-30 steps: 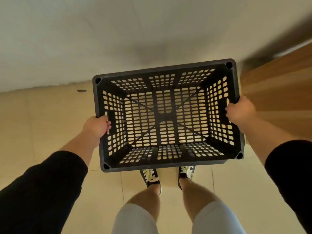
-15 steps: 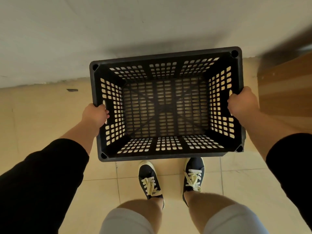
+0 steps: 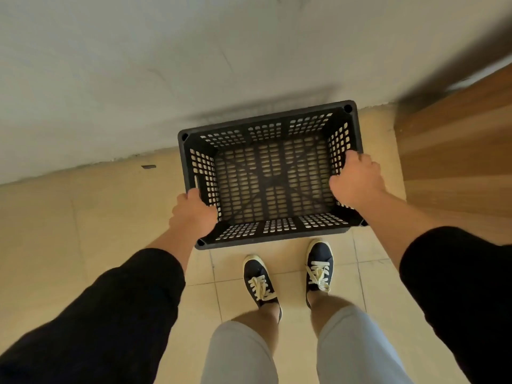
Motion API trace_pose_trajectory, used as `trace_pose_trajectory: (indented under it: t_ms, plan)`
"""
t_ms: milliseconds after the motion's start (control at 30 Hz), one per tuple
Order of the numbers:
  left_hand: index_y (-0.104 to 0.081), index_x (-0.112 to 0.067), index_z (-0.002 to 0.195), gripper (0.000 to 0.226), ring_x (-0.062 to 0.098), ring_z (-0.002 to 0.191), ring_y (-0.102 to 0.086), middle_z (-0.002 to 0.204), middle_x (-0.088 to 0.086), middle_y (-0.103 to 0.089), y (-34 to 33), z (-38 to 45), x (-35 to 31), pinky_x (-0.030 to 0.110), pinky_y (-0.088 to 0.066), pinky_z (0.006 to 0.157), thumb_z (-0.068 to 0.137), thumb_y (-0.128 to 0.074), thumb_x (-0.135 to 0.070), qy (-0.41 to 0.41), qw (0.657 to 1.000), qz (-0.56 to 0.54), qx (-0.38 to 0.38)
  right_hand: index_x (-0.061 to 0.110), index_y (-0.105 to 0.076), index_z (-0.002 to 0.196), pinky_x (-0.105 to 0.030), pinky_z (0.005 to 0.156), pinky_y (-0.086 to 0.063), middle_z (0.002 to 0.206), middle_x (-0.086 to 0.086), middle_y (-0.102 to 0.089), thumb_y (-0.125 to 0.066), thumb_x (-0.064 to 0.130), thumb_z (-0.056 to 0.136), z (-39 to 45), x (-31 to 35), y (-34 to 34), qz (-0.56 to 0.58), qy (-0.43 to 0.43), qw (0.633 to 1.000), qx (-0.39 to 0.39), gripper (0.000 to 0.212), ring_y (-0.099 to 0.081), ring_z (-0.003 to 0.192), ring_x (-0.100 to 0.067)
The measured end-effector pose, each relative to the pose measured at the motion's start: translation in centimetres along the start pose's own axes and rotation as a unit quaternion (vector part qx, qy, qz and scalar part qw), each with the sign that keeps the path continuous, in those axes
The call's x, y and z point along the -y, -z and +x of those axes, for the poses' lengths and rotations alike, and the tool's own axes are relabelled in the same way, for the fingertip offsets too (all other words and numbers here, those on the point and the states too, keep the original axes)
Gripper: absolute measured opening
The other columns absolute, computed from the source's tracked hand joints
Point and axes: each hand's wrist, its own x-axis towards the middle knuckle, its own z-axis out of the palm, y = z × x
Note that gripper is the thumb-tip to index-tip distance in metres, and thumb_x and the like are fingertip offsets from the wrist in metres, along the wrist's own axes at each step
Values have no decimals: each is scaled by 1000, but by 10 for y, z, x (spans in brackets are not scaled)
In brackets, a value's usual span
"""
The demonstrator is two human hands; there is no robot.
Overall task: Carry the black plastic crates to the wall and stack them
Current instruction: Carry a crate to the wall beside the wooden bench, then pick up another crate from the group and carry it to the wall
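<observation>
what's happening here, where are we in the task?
A person holds one empty black plastic crate by its two short sides, left hand and right hand gripping the rim. The crate is low, right by the wall, with a wooden panel to its right. Whether it touches the tiled floor I can't tell. No other crate shows.

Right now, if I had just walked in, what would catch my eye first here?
The black plastic crate, empty and full of holes, low by the pale wall. The left hand grips its near left rim and the right hand its right rim. Below it, dark sneakers stand on beige tiles, with a wooden panel at right.
</observation>
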Motion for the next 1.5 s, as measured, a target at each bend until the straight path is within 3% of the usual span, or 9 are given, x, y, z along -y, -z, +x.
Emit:
trace_pose_trajectory:
  t_ms: [100,267,467,900,1200,1500]
  plan:
    - [-39,-20,154,61,37,125,-54,145,12,-45,29,-64,-28,53,-52,102,98,-61,-30,-69,997,34,23,14,-36,150,-52,107,-43,149,-18,-45,-56,31,98,-62,7,25,-11,38,999,20,58,-44,133,-39]
    - [-45,-24,150,57,32,119,-57,139,7,-52,92,-167,-64,50,-54,96,95,-57,-34,-160,980,119,-10,22,-25,159,-54,114,-37,160,-11,-37,-40,47,104,-164,13,83,-1,36,997,69,62,-37,142,-37]
    - [-37,-26,155,60,29,125,-54,148,4,-47,164,-270,-87,50,-53,99,99,-53,-39,-252,955,154,-33,27,-22,161,-57,117,-34,165,-6,-31,-41,52,104,-263,32,161,54,38,997,33,66,-33,148,-37]
    - [-30,-22,159,64,28,139,-42,157,6,-39,220,-396,-68,52,-43,107,102,-52,-42,-480,831,280,-17,27,-29,157,-56,115,-35,160,-6,-37,-44,49,105,-467,39,191,156,-97,980,-80,59,-35,144,-35]
    - [-36,-22,156,58,28,139,-41,157,5,-40,173,-525,-69,48,-43,105,103,-48,-42,-599,716,358,-11,23,-30,158,-56,114,-39,163,-6,-35,-45,49,103,-605,-39,159,249,-232,925,-167,63,-34,146,-36]
    - [-38,-20,156,59,30,136,-44,154,7,-43,24,-711,-16,47,-43,105,101,-48,-40,-697,558,450,20,24,-32,157,-50,106,-43,159,-3,-39,-46,50,103,-786,-163,55,349,-374,828,-230,62,-40,141,-32]
